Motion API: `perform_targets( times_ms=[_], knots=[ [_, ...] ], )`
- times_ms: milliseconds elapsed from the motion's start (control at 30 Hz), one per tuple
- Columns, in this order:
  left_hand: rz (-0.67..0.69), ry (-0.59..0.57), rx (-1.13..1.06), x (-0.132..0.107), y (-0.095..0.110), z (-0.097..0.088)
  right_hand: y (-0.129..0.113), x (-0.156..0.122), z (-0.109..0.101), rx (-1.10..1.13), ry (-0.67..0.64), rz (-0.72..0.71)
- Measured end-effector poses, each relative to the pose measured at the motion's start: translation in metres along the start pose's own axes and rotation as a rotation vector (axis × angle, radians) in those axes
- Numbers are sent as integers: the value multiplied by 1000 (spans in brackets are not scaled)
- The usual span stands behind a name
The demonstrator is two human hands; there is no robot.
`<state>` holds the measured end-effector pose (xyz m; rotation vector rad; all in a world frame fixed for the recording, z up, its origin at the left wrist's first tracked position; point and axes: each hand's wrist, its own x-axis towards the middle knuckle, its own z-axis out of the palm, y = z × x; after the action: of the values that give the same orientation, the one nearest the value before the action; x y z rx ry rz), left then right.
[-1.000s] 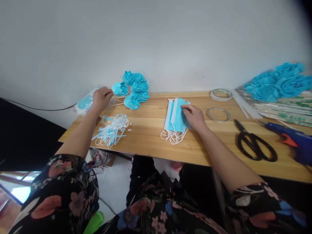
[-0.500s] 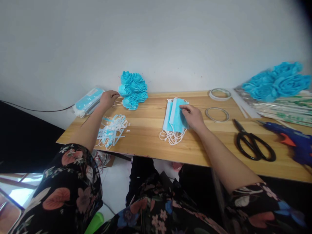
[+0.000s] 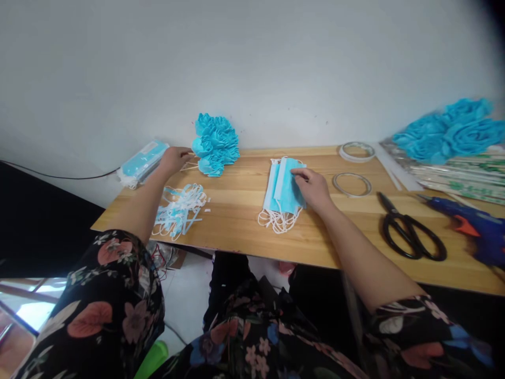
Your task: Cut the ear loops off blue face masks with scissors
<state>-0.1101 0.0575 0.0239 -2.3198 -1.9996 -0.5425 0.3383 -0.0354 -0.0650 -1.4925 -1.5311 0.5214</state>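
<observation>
My left hand (image 3: 175,160) is at the far left of the table, beside a bunch of blue handmade flowers (image 3: 216,145) with thin pale stems. Its fingers are drawn together right by the petals and stems; what lies between them is hidden. My right hand (image 3: 311,187) rests on a small stack of light-blue face masks (image 3: 284,184), index finger stretched across the top one, thumb below. White ear loops (image 3: 280,221) hang together at the stack's near end. In front of my left forearm lies a heap of cut-off mask strips and loops (image 3: 183,208).
A clear pack of masks (image 3: 144,160) lies at the back left. To the right are two tape rolls (image 3: 357,152), black-handled scissors (image 3: 410,231), and a blue glue gun (image 3: 473,226). More blue flowers (image 3: 450,131) lie on wrapped sticks (image 3: 469,176).
Both hands keep nearly the same places and poses. The view has shifted very slightly.
</observation>
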Motion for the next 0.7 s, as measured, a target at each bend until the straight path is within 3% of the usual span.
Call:
perform_targets(
  times_ms=[300, 500, 700],
  knots=[
    [-180, 98, -59, -21, -41, -8, 3, 0, 0, 5, -1, -19],
    [-204, 63, -57, -31, -56, 4, 5, 1, 1, 12, 17, -14],
    [-168, 161, -105, -21, -62, 10, 7, 2, 0, 14, -17, 28]
  ],
)
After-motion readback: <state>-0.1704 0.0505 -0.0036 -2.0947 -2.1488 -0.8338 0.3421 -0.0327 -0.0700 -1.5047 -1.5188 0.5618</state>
